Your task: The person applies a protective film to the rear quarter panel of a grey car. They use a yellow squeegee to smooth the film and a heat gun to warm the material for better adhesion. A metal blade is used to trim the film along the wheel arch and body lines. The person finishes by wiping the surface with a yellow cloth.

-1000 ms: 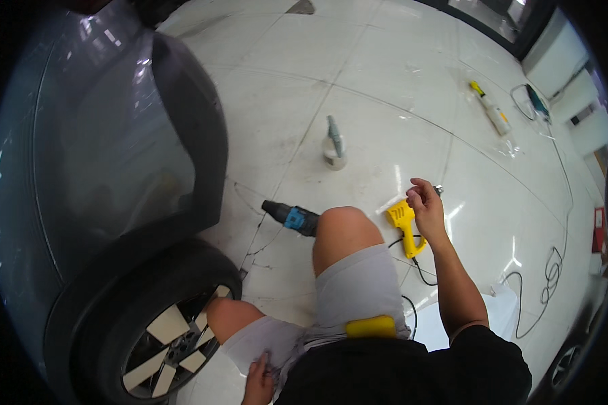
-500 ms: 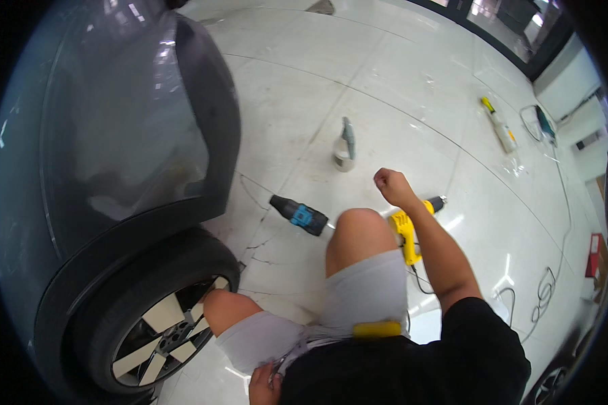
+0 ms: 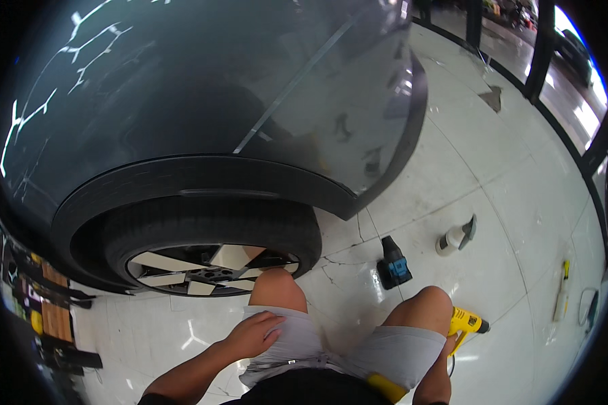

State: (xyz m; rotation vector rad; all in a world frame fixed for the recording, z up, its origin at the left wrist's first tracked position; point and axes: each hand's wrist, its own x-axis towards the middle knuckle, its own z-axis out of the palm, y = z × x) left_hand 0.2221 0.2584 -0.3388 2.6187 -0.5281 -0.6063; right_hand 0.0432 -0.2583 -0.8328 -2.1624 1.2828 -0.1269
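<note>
My left hand (image 3: 255,335) lies on my left thigh, its fingers stretched over the grey shorts and empty. Down beside my right knee, my right hand (image 3: 450,346) is at the handle of a yellow heat gun (image 3: 463,320). My knee partly hides that hand, but it appears closed round the handle. The black nozzle points right. A dark grey car panel (image 3: 203,101) fills the view ahead, above a black tyre (image 3: 216,219) whose wheel has pale inserts. Left of the heat gun, a black and blue cordless power tool (image 3: 394,264) rests on the floor.
A spray bottle (image 3: 455,237) stands on the tiled floor beyond the power tool. Farther right lies a pale bottle with a yellow tip (image 3: 561,290), near a cable. A yellow block (image 3: 387,387) sits at my waist. Dark-framed glass doors (image 3: 535,50) stand at far right.
My view has swung left toward the car. My right hand has come down from the air to the heat gun's handle. My left hand has moved from my lap onto my left thigh.
</note>
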